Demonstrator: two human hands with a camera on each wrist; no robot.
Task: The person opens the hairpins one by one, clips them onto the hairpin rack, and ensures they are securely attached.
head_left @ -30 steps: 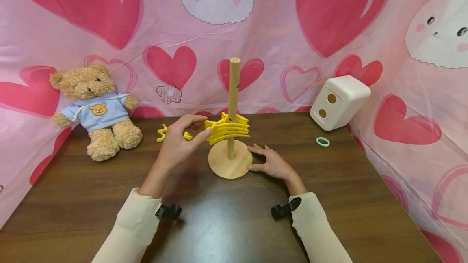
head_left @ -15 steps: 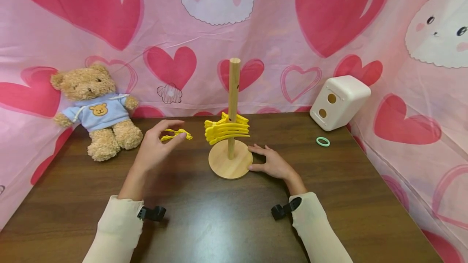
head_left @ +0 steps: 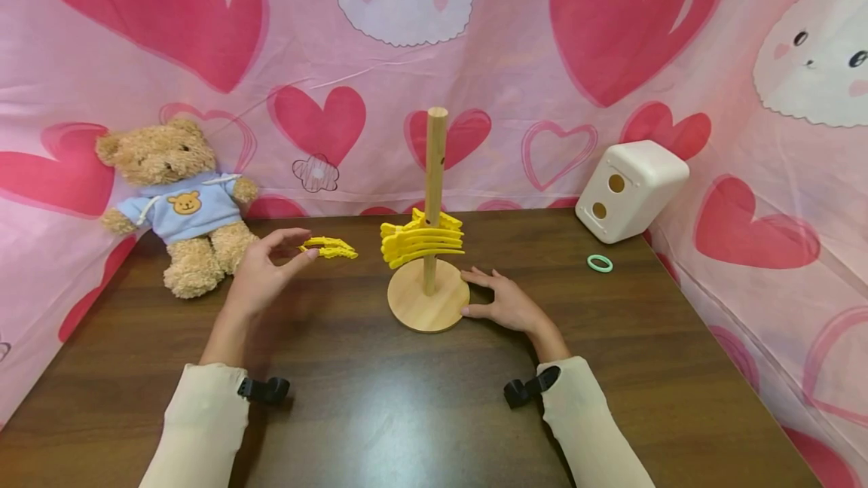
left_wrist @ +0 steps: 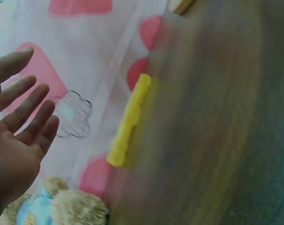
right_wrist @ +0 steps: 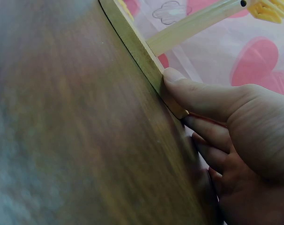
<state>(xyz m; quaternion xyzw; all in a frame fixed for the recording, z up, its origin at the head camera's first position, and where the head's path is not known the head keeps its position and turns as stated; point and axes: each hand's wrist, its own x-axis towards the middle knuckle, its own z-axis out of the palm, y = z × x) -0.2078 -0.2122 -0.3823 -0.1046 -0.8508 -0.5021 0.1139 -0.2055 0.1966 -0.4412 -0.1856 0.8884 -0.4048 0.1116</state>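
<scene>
My left hand (head_left: 261, 271) is beside a yellow plastic piece with slim curved prongs (head_left: 331, 248) on the table, its thumb and fingers spread apart. In the left wrist view that hand (left_wrist: 22, 126) holds nothing, and the yellow piece (left_wrist: 130, 122) lies apart from it. A wooden stand has a round base (head_left: 423, 311) and an upright pole (head_left: 435, 164). Several similar yellow pieces (head_left: 422, 239) are stacked around the pole, above the base. My right hand (head_left: 505, 303) holds the base's right edge, with its thumb (right_wrist: 177, 82) against the rim in the right wrist view.
A teddy bear (head_left: 179, 205) in a blue top sits at the back left. At the back right stands a white box with two round holes (head_left: 631, 190), and a mint-green ring (head_left: 600, 263) lies before it. A pink heart-patterned cloth (head_left: 515, 44) hangs behind the table.
My left hand has moved left, from the stacked yellow pieces on the pole to the yellow piece on the table. The right hand and the stand have stayed put.
</scene>
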